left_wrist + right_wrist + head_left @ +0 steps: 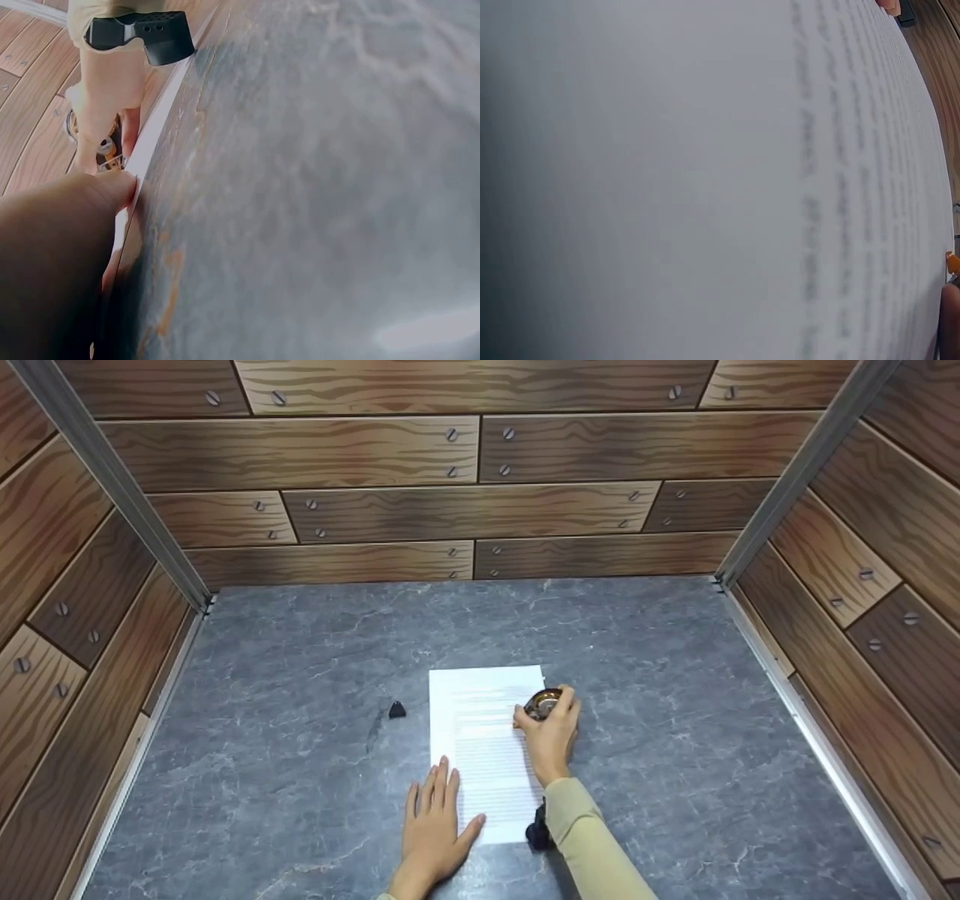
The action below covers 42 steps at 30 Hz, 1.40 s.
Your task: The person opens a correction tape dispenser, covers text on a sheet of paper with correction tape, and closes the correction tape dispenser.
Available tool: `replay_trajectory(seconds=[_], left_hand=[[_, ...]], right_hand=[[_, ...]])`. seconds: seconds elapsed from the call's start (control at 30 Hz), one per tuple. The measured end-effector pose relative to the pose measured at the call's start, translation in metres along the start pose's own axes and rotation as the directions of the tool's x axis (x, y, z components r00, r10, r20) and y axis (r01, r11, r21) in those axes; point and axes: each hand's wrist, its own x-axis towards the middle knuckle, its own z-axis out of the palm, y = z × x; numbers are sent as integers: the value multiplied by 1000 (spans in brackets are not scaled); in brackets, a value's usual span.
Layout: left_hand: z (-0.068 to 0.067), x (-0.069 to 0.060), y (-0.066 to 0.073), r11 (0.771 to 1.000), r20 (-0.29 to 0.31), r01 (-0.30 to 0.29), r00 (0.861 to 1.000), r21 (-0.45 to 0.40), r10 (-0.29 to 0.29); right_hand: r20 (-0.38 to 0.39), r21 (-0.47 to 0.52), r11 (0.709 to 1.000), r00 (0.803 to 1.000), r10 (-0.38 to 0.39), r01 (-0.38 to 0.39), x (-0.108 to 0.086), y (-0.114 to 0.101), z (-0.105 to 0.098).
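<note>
A white sheet of printed paper (pixel 487 757) lies on the grey marbled table. The left hand (pixel 435 825) rests flat with spread fingers on its lower left part. Near the sheet's upper right edge, the right hand (pixel 551 735) grips a round, brown, shiny object (pixel 544 703) between thumb and fingers. In the left wrist view the right hand (pixel 109 112) holds that object beyond the left thumb (pixel 116 187). The right wrist view is filled by the paper (pixel 705 180), with an orange bit (pixel 952 262) at its right edge.
A small black triangular object (pixel 397 709) stands on the table (pixel 300 750) left of the paper. A black device (pixel 538 831) is at the right wrist, by the sheet's lower right corner. Wood-patterned walls (pixel 375 450) with metal corner posts enclose the back and both sides.
</note>
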Motion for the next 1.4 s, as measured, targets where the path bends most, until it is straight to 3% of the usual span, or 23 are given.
replay_trajectory(seconds=[0.23, 0.53, 0.9, 1.1, 1.4], left_hand=[[0, 0, 0, 1000, 19, 4, 1000, -4, -4], [0, 0, 0, 1000, -2, -3, 1000, -10, 3], [1, 0, -1, 1000, -22, -7, 1000, -14, 6], [2, 1, 0, 1000, -25, -3, 1000, -23, 2], [1, -1, 0, 1000, -31, -11, 999, -23, 11]], right_hand=[[-26, 7, 1000, 1000, 2, -2, 4, 4, -5], [-36, 25, 1000, 999, 6, -5, 5, 6, -7], [9, 166, 985, 999, 38, -39, 6, 8, -8], [-6, 234, 969, 996, 86, -83, 9, 5, -10], [-52, 241, 968, 995, 85, -70, 6, -4, -11]])
